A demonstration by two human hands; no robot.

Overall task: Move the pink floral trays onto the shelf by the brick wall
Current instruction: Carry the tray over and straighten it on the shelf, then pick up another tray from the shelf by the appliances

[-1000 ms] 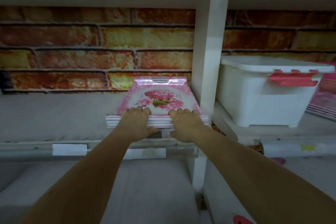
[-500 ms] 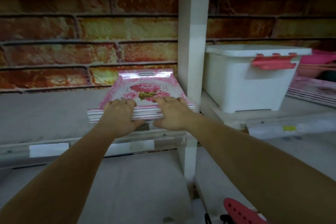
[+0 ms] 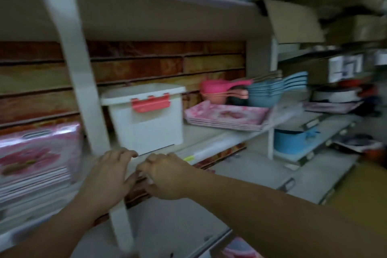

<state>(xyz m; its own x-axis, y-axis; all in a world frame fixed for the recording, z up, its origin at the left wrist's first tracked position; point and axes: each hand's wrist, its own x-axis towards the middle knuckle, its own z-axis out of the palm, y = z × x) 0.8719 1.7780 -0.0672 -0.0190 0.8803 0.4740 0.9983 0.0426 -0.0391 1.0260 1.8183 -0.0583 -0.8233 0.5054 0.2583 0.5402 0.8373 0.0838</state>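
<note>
A stack of pink floral trays (image 3: 35, 153) lies on the shelf (image 3: 201, 138) at the far left, in front of the brick wall (image 3: 146, 67). A second stack of pink floral trays (image 3: 226, 116) lies on the same shelf to the right of a white bin. My left hand (image 3: 109, 178) and my right hand (image 3: 165, 176) hover side by side in front of the shelf edge, below the bin. Both hold nothing, with fingers loosely spread. The view is blurred by motion.
A white post (image 3: 79, 81) divides the shelf. A white bin with a pink latch (image 3: 144, 115) stands right of it. Pink and blue pans (image 3: 257, 90) are stacked behind the right trays. A blue pot (image 3: 293, 140) sits lower right. Cardboard boxes (image 3: 297, 21) fill the upper right.
Both hands have let go of the left tray stack and drawn back to the right. My view has swung right, so the stack now sits at the far left.
</note>
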